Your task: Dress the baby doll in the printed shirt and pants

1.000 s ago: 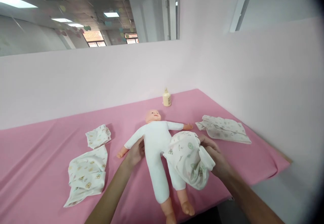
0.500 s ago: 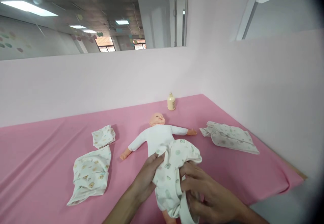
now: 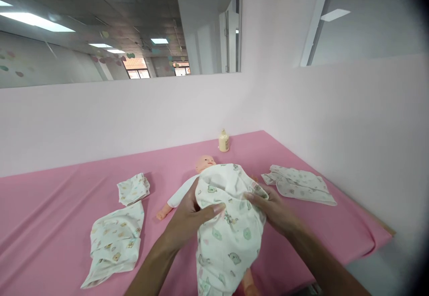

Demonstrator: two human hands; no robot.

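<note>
My left hand [image 3: 188, 221] and my right hand [image 3: 275, 210] hold a white baby garment [image 3: 231, 240] with a green bear print between them. Both thumbs lie on the near face of the cloth, and the other fingers are behind it. Which piece of clothing it is, I cannot tell. The garment hangs over a baby doll [image 3: 183, 190] in a white long-sleeved top, hiding most of its body. Its head, one arm and part of a leg still show.
Two folded printed cloths, a small one [image 3: 133, 189] and a larger one [image 3: 115, 242], lie left on the pink-covered table [image 3: 43, 224]. Another folded printed garment [image 3: 303, 185] lies on the right. A cream bottle [image 3: 224, 142] stands at the back by the wall [image 3: 134, 117].
The garment has been raised and spread wider, covering the doll's torso. My right hand has come out from the cloth's opening and now grips its upper right edge.
</note>
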